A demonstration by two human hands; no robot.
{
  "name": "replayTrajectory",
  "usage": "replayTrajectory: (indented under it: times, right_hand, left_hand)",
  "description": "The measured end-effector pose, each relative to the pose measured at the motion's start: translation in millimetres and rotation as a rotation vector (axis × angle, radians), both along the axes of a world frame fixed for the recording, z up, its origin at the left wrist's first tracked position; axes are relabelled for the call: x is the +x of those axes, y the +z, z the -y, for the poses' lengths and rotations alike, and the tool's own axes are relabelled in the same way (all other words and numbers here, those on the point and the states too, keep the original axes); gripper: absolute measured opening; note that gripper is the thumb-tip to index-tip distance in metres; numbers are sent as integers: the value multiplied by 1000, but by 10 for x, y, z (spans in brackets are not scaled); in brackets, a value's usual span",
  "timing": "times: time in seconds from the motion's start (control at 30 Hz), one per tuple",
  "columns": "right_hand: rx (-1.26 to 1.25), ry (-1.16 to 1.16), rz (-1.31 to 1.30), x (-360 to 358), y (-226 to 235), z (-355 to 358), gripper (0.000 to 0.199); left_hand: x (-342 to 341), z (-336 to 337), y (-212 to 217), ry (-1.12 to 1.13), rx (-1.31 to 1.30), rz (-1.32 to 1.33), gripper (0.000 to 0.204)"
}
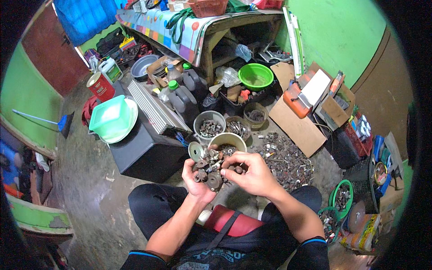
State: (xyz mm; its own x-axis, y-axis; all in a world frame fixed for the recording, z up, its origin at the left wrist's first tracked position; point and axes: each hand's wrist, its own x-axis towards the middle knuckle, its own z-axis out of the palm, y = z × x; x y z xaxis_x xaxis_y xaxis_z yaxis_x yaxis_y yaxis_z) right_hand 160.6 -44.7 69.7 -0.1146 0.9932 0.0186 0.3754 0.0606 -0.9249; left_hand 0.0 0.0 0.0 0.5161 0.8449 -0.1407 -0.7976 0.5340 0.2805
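Observation:
My left hand (199,188) is cupped palm up, its fingers curled round a heap of mixed metal hardware (210,161). Rusty nuts, bolts and washers show in that heap; a large grey washer (196,151) stands at its far left edge. My right hand (253,173) reaches over the heap from the right, thumb and fingers bent round a few small dark metal pieces (238,168) that look like nuts. Just beyond both hands is a cream bucket (241,139) with hardware at its bottom, partly hidden by the fingers.
Loose hardware (288,159) is spread over the floor at right. Behind the cream bucket stand a grey bucket (210,114) and smaller tubs of metal pieces. A black box (144,155) is at left, a cardboard sheet (294,128) at right. Green baskets (345,182) stand farther right.

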Motion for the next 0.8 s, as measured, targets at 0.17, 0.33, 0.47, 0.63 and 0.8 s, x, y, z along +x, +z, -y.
replayTrajectory:
  times: [0.17, 0.33, 0.47, 0.63, 0.8]
  right_hand:
    - [-51, -154, -392, 52, 24, -40, 16]
    - [-98, -250, -314, 336, -85, -227, 16]
    - [-185, -261, -309, 438, -405, -388, 18]
    - [-182, -227, -18, 531, -674, -504, 22]
    - [-125, -229, 261, 515, -819, -576, 26]
  left_hand:
    - [3, 23, -22, -7, -66, -45, 66]
    - [-9, -21, 36, 26, -19, 28, 65]
    - [-6, -39, 160, 59, 2, -43, 69]
    - [-46, -88, 230, 117, -10, 27, 65]
    - [-85, -98, 250, 120, 8, 81, 65]
